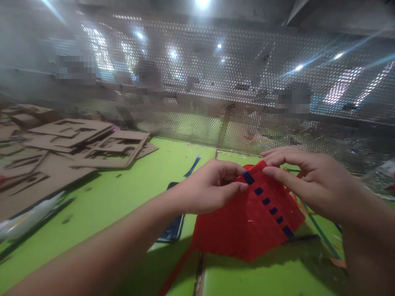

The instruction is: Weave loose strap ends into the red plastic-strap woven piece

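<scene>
A red sheet [225, 234] with a crease down its middle is held up over the green table. A row of dark blue strip segments [266, 201] shows through slits along its right side, like a woven strip. My left hand [217, 185] pinches the sheet's upper left edge, its thumb beside the topmost blue segment. On the upper right edge, my right hand [296, 172] grips the sheet with the thumb in front and the fingers behind. Part of those fingers is hidden by the sheet. A red strip [175, 273] trails down from the lower left corner.
A phone [173, 228] lies under my left wrist. A loose blue strip [193, 165] is behind it. Cut cardboard sheets [77, 139] pile up at the left, near a clear plastic wrapper [27, 218]. Coloured strips [322, 232] lie at the right. A perforated metal screen [197, 82] borders the green table [123, 201].
</scene>
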A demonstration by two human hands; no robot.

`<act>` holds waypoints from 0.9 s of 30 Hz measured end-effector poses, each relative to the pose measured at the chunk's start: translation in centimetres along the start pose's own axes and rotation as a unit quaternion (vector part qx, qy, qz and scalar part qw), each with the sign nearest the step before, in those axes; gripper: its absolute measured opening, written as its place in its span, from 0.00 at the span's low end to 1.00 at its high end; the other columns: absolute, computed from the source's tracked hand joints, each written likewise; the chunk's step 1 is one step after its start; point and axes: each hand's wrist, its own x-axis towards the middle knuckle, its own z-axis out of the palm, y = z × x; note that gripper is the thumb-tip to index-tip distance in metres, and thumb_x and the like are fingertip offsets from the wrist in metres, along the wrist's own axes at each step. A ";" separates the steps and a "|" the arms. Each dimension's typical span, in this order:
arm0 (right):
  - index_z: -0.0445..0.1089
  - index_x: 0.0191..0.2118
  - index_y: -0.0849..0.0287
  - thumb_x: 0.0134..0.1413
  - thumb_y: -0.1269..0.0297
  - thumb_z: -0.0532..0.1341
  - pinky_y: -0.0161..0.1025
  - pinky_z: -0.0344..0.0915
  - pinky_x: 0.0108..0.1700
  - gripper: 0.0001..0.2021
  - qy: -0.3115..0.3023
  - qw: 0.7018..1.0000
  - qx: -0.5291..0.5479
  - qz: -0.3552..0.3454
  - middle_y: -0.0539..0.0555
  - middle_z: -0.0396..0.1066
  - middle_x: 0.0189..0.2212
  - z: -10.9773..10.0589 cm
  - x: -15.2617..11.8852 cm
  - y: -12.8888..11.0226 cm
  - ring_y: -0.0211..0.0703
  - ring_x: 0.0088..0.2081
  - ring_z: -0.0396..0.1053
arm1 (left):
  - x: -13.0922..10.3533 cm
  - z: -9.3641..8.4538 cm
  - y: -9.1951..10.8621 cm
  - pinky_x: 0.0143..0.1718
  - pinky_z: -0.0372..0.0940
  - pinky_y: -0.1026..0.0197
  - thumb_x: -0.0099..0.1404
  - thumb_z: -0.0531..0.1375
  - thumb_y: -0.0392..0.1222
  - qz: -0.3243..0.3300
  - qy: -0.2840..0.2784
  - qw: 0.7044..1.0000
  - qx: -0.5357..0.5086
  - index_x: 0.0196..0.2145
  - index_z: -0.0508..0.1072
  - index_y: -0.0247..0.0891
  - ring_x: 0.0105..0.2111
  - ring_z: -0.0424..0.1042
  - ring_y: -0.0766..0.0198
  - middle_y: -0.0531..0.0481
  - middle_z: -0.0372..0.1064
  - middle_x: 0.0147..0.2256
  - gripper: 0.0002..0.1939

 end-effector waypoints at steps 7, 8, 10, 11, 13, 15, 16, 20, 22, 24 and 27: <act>0.81 0.40 0.48 0.68 0.56 0.66 0.58 0.74 0.55 0.07 0.008 1.000 0.002 -0.023 0.56 0.82 0.47 0.0 -0.1 -0.1 0.61 0.54 0.77 | 0.0 -0.1 -0.1 0.38 0.71 0.65 0.72 0.69 0.38 -0.017 -0.013 0.999 -0.035 0.44 0.82 0.35 0.38 0.78 0.65 0.46 0.82 0.40 0.05; 0.81 0.40 0.48 0.67 0.56 0.67 0.59 0.73 0.57 0.06 0.012 0.999 0.002 -0.031 0.56 0.82 0.46 -0.1 -0.1 0.0 0.61 0.54 0.77 | 0.0 -0.1 -0.1 0.37 0.71 0.66 0.72 0.68 0.38 -0.017 -0.011 0.999 -0.033 0.43 0.82 0.34 0.37 0.78 0.65 0.46 0.82 0.39 0.05; 0.82 0.42 0.46 0.66 0.57 0.68 0.61 0.71 0.58 0.05 0.013 0.999 0.003 -0.048 0.55 0.83 0.44 -0.2 -0.1 0.1 0.62 0.55 0.76 | 0.0 -0.1 -0.1 0.36 0.71 0.66 0.75 0.66 0.39 -0.015 0.000 1.000 -0.028 0.43 0.82 0.34 0.36 0.77 0.66 0.45 0.81 0.39 0.06; 0.82 0.43 0.46 0.66 0.58 0.68 0.61 0.71 0.59 0.05 0.013 0.999 0.004 -0.051 0.54 0.83 0.44 -0.3 -0.2 0.2 0.62 0.56 0.76 | 0.0 -0.2 -0.1 0.36 0.71 0.65 0.75 0.65 0.39 -0.013 0.005 1.000 -0.027 0.44 0.82 0.34 0.36 0.77 0.65 0.45 0.81 0.39 0.07; 0.82 0.45 0.46 0.66 0.58 0.67 0.60 0.71 0.58 0.06 0.013 0.999 0.004 -0.045 0.54 0.83 0.46 -0.3 -0.2 0.1 0.61 0.56 0.76 | -0.1 -0.1 -0.1 0.38 0.71 0.64 0.75 0.65 0.39 -0.008 0.005 0.999 -0.033 0.44 0.82 0.34 0.38 0.78 0.64 0.44 0.82 0.40 0.07; 0.80 0.44 0.48 0.67 0.60 0.66 0.57 0.72 0.55 0.05 0.010 0.999 -0.001 -0.046 0.55 0.81 0.47 -0.3 -0.1 -0.2 0.59 0.54 0.76 | -0.1 0.0 0.0 0.37 0.71 0.65 0.73 0.68 0.39 -0.005 -0.003 0.999 -0.039 0.43 0.82 0.34 0.38 0.78 0.64 0.45 0.81 0.39 0.06; 0.79 0.44 0.49 0.67 0.61 0.65 0.55 0.72 0.53 0.05 0.003 0.998 -0.006 -0.055 0.55 0.81 0.46 -0.2 -0.1 -0.4 0.59 0.52 0.76 | -0.1 0.0 0.0 0.36 0.69 0.66 0.71 0.70 0.40 -0.005 -0.004 0.999 -0.039 0.43 0.82 0.34 0.36 0.77 0.65 0.46 0.81 0.38 0.07; 0.76 0.45 0.49 0.67 0.64 0.63 0.54 0.72 0.49 0.05 -0.027 0.994 -0.031 -0.098 0.55 0.80 0.43 0.3 0.2 -1.3 0.58 0.50 0.75 | -0.1 0.5 0.0 0.31 0.66 0.66 0.70 0.70 0.47 0.001 0.027 1.000 0.011 0.43 0.81 0.35 0.31 0.72 0.67 0.48 0.78 0.36 0.12; 0.76 0.45 0.48 0.67 0.64 0.63 0.57 0.71 0.53 0.05 -0.031 0.993 -0.040 -0.102 0.54 0.81 0.43 0.5 0.3 -1.5 0.59 0.51 0.76 | 0.0 0.5 -0.1 0.29 0.64 0.66 0.72 0.69 0.50 0.011 0.047 0.998 0.046 0.40 0.80 0.35 0.30 0.70 0.67 0.50 0.76 0.33 0.14; 0.77 0.46 0.47 0.68 0.62 0.63 0.58 0.70 0.56 0.06 -0.011 0.995 -0.043 -0.092 0.53 0.82 0.45 0.6 0.3 -1.5 0.59 0.52 0.77 | 0.0 0.4 -0.3 0.26 0.61 0.66 0.73 0.67 0.53 0.012 0.060 0.996 0.064 0.37 0.79 0.35 0.27 0.67 0.69 0.51 0.73 0.30 0.17; 0.79 0.51 0.46 0.70 0.56 0.62 0.59 0.71 0.55 0.10 0.077 0.994 -0.070 -0.029 0.54 0.82 0.52 0.4 0.2 -0.9 0.61 0.53 0.78 | 0.1 0.2 -0.6 0.25 0.61 0.66 0.74 0.65 0.55 -0.004 0.074 0.995 0.070 0.38 0.80 0.35 0.25 0.68 0.68 0.51 0.74 0.29 0.18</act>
